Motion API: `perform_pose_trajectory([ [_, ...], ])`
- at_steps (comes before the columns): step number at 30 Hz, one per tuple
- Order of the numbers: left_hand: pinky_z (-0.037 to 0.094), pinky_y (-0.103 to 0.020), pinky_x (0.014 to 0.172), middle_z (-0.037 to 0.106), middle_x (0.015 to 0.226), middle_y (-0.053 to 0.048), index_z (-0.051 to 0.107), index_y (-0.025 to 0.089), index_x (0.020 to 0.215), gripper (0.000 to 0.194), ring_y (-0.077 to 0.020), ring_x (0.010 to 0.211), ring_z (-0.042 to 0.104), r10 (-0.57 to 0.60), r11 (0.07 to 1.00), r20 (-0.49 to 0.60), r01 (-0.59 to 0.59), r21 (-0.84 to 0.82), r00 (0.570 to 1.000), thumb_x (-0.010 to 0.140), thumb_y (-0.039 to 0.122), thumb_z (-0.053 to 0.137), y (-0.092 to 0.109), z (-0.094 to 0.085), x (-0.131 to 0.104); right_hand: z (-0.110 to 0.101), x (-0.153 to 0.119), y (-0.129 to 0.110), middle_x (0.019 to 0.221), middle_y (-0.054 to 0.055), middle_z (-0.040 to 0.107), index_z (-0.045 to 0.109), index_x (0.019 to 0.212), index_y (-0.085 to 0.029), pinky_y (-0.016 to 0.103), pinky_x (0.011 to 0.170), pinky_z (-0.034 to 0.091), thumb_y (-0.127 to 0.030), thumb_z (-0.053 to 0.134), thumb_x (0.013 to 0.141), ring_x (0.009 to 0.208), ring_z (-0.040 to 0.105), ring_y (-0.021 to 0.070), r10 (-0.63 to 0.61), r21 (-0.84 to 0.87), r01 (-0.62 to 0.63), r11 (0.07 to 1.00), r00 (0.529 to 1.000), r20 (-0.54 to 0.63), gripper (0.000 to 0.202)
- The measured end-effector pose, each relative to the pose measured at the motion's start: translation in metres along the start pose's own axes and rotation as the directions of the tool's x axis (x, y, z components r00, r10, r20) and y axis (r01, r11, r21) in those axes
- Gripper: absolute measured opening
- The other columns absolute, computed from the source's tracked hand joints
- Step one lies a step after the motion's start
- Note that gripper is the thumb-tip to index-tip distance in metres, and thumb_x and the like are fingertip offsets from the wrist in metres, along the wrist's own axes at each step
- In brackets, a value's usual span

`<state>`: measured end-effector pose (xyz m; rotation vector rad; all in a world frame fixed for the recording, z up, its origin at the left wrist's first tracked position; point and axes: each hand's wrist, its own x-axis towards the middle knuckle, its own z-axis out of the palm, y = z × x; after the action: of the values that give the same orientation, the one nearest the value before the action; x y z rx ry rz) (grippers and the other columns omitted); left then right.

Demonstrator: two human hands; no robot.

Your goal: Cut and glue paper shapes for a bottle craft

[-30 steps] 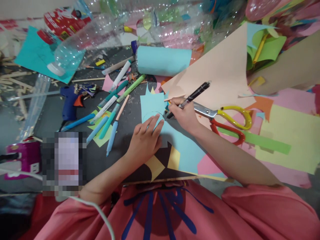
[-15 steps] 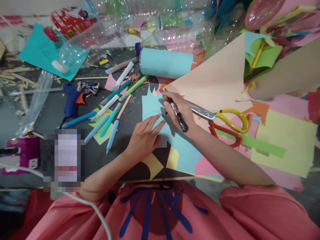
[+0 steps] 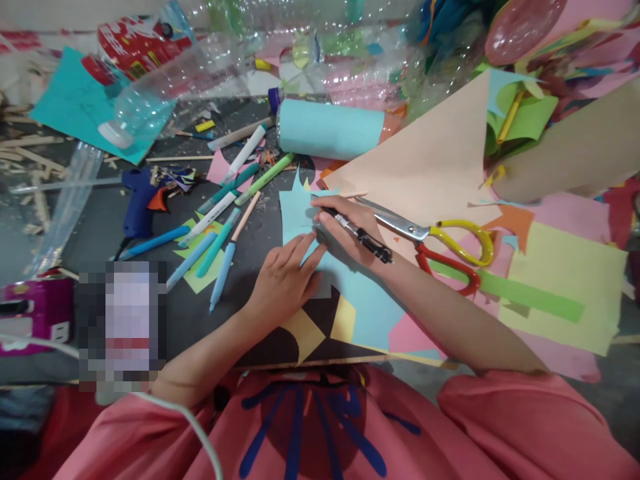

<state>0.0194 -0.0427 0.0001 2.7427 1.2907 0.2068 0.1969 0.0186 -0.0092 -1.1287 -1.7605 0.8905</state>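
A dark tabletop strewn with paper scraps surrounds a blue-wrapped bottle. On the person's side of that bottle lies the light blue paper. The left hand rests on it, fingers loosely spread, gripping nothing; the right hand has its fingers closed round a black pen, tip over the paper. For a clean line, the left fingers should press firmly, clear of the tip.
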Motion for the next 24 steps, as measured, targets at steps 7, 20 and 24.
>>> perform_pose_trajectory([
  [7,0.043,-0.043,0.100,0.051,0.146,-0.017,0.052,0.014,0.138,0.045,-0.0296,0.134,0.050,-0.242,0.970,0.013,0.242,-0.007,0.970,0.098,0.028,0.037,-0.020,-0.010,0.006,-0.002,-0.006,-0.004,0.092,0.006,0.065,0.058,0.109,-0.025,0.040,0.078,0.054,-0.041,0.047,0.094,0.082,0.064,0.0227,-0.042,-0.044,0.029,0.999,0.935,-0.353,0.024],
  [20,0.031,-0.050,0.117,0.046,0.150,-0.017,0.053,0.019,0.137,0.053,-0.0329,0.139,0.044,-0.176,0.977,0.019,0.177,-0.121,0.984,0.094,0.047,0.047,-0.025,-0.003,0.003,-0.007,-0.011,-0.003,0.106,0.012,0.062,0.045,0.135,-0.028,0.048,0.085,0.052,-0.031,0.027,0.098,0.095,0.063,0.0311,0.093,-0.284,-0.192,0.940,0.940,-0.327,0.041],
  [24,0.030,-0.050,0.118,0.040,0.154,-0.018,0.049,0.017,0.141,0.052,-0.0318,0.143,0.039,-0.163,0.981,0.050,0.167,-0.100,0.985,0.095,0.042,0.045,-0.025,-0.005,0.004,-0.006,-0.009,-0.003,0.103,0.011,0.064,0.052,0.122,-0.027,0.047,0.085,0.054,-0.033,0.030,0.098,0.091,0.065,0.0288,0.094,-0.203,-0.176,0.963,0.928,-0.360,0.033],
])
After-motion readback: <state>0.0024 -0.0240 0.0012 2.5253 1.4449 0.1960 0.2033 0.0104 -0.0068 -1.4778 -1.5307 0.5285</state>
